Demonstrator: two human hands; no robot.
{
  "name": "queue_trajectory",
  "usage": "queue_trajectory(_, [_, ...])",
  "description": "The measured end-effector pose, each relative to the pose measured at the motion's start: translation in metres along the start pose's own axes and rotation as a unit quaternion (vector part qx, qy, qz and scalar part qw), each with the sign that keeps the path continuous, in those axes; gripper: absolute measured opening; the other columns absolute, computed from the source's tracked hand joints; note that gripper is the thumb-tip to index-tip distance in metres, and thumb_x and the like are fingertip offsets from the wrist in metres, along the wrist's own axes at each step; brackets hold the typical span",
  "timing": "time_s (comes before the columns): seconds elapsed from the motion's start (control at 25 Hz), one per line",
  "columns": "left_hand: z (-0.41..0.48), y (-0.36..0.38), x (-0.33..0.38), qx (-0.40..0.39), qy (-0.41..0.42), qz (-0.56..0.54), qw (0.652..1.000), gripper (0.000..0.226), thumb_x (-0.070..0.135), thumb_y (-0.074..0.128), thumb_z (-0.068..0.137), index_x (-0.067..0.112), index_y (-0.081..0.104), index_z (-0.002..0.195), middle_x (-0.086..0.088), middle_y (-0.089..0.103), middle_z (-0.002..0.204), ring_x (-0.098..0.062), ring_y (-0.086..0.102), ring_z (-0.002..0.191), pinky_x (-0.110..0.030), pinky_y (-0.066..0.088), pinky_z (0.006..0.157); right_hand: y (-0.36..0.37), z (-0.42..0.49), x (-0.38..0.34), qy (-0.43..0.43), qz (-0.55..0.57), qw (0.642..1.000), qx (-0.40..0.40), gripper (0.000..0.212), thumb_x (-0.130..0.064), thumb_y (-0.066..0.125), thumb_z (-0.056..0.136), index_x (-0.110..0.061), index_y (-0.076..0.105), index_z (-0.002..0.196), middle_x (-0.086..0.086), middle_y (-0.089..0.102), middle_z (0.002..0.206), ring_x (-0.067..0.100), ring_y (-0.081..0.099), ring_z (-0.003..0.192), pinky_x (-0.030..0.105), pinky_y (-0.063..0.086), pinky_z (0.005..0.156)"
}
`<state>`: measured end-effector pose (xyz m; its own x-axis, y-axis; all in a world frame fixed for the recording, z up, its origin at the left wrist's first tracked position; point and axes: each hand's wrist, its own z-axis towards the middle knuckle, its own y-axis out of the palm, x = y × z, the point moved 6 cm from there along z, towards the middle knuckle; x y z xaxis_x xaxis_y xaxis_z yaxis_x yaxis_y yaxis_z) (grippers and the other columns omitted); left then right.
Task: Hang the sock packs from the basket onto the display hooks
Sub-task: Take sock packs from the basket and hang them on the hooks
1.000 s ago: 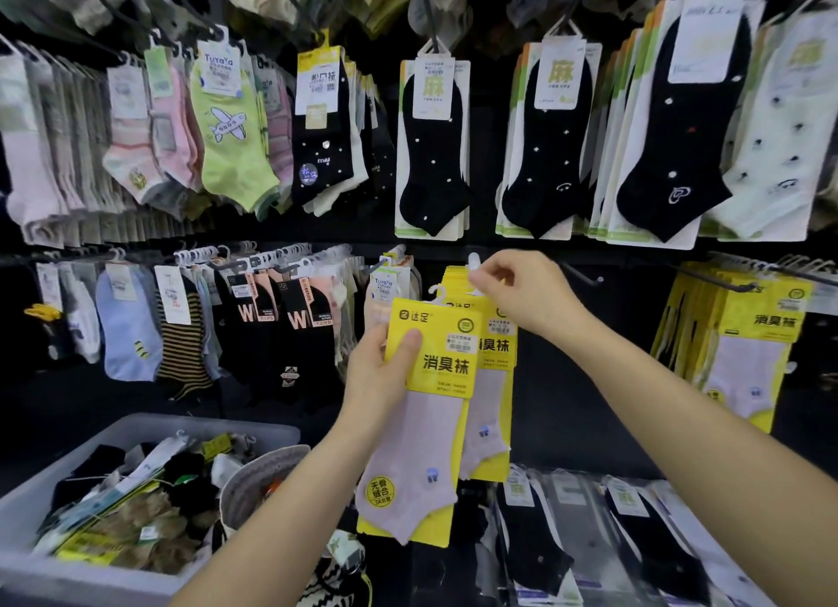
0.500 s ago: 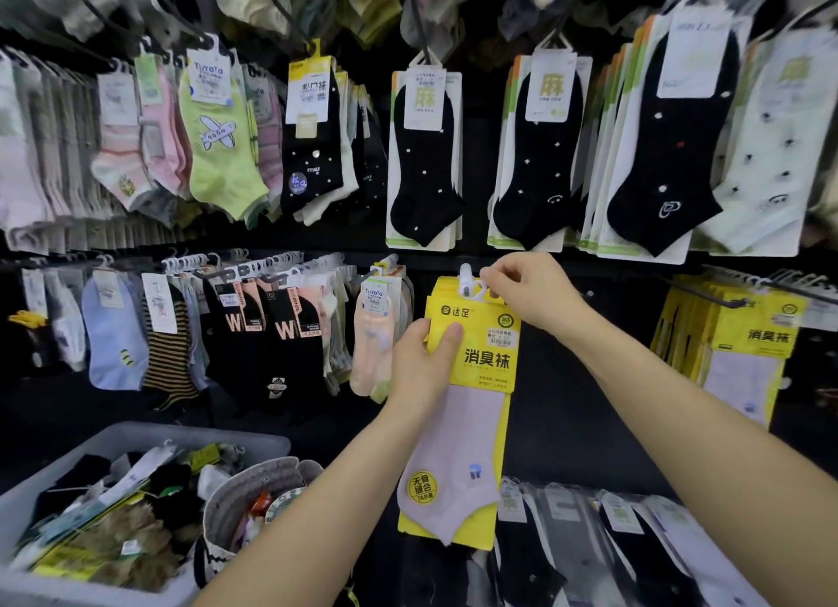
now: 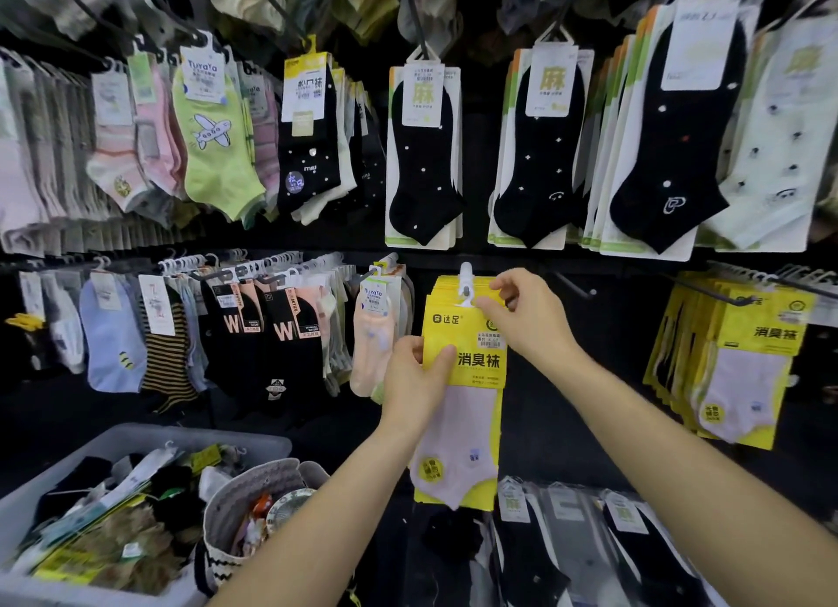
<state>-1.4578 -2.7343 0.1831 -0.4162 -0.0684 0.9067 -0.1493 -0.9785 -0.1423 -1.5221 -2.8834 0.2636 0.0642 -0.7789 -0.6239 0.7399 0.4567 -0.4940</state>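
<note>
A dark display wall (image 3: 589,370) carries hooks (image 3: 572,285) hung with sock packs (image 3: 217,152): black dotted socks (image 3: 421,166) above, yellow packs (image 3: 762,334) at the middle and right. Low at left, a grey bin (image 3: 136,435) holds loose packs (image 3: 113,520).

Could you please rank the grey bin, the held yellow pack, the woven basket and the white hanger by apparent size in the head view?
1. Grey bin, largest, though cropped.
2. Yellow pack and woven basket look alike; the basket is nearer and partly hidden, so I won't rank them.
3. White hanger, smallest.
</note>
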Motion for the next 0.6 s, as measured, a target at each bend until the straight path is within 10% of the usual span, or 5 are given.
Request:
queue_trajectory(0.24, [0.008, -0.005, 0.002, 0.004, 0.085, 0.052, 0.995, 0.059, 0.03, 0.065, 0.083, 0.015, 0.038, 0.133, -0.001, 0.05, 0.128, -0.016, 0.048, 0.12, -0.038, 0.042, 0.101, 0.018, -0.048, 0.04, 0.064, 0.061, 0.995, -0.045, 0.046, -0.034, 0.06, 0.088, -0.018, 0.047, 0.129, 0.0, 0.059, 0.117, 0.014, 0.058, 0.098, 0.025, 0.043, 0.079])
queue_trajectory(0.6, [-0.008, 0.026, -0.028, -0.134, 0.038, -0.144, 0.98, 0.031, 0.016, 0.045, 0.097, 0.024, 0.046, 0.127, 0.005, 0.061, 0.118, 0.0, 0.06, 0.106, -0.015, 0.049, 0.085, 0.059, -0.08, 0.053, 0.112, 0.239, 0.958, -0.11, 0.068, -0.016, 0.058, 0.09, -0.02, 0.02, 0.146, -0.003, 0.058, 0.127, 0.013, 0.056, 0.116, 0.039, 0.046, 0.1])
